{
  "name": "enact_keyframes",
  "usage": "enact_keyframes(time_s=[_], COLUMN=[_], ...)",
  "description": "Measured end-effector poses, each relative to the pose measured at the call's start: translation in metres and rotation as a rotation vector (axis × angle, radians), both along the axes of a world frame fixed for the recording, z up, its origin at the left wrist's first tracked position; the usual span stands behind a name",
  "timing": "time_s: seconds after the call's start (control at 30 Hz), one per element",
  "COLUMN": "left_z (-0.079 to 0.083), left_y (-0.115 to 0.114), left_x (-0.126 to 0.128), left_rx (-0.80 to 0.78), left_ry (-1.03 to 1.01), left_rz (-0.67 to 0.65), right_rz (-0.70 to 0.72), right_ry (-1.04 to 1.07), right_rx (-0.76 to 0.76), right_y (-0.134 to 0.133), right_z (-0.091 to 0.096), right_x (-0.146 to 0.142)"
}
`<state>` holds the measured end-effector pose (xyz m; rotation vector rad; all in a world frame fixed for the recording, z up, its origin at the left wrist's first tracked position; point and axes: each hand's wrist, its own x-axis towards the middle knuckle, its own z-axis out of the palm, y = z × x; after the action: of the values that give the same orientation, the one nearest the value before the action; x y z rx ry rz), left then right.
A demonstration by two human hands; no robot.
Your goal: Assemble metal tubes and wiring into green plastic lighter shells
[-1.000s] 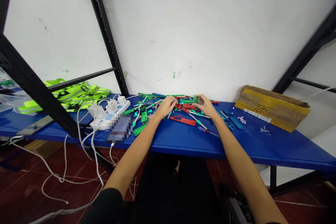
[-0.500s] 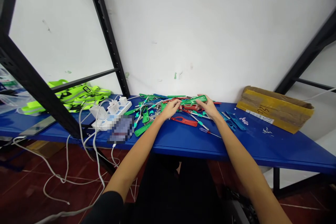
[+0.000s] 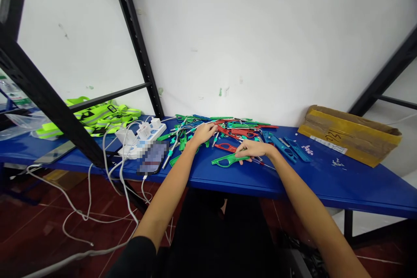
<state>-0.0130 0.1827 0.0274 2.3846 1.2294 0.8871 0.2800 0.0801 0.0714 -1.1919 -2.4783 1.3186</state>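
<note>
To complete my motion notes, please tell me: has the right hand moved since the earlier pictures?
Yes. The right hand, holding a green plastic piece, has moved closer to the blue table's front edge.

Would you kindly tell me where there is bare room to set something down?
The blue tabletop is bare right of the right forearm, between small white scraps and front edge; another patch lies between the left forearm and the green plastic piece in the right hand. Red, green and blue plastic parts lie crowded along the white wall.
</note>
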Motion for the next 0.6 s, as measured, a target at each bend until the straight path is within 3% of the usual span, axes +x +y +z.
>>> enact_keyframes(time_s=[0.13, 0.27, 0.43, 0.6], left_z=[-0.006, -0.008, -0.010, -0.011], left_y=[0.002, 0.004, 0.006, 0.009], left_x=[0.007, 0.012, 0.011, 0.008], left_rx=[0.077, 0.137, 0.167, 0.176], left_ry=[0.051, 0.081, 0.098, 0.105], left_rz=[0.006, -0.016, -0.016, 0.005], right_rz=[0.001, -0.056, -0.197, -0.315], right_ry=[-0.146, -0.237, -0.276, -0.321], right_rx=[0.034, 0.098, 0.226, 0.338], right_y=[0.005, 0.012, 0.021, 0.034], right_z=[-0.005, -0.004, -0.002, -0.012], right_x=[0.000, 0.019, 0.048, 0.052])
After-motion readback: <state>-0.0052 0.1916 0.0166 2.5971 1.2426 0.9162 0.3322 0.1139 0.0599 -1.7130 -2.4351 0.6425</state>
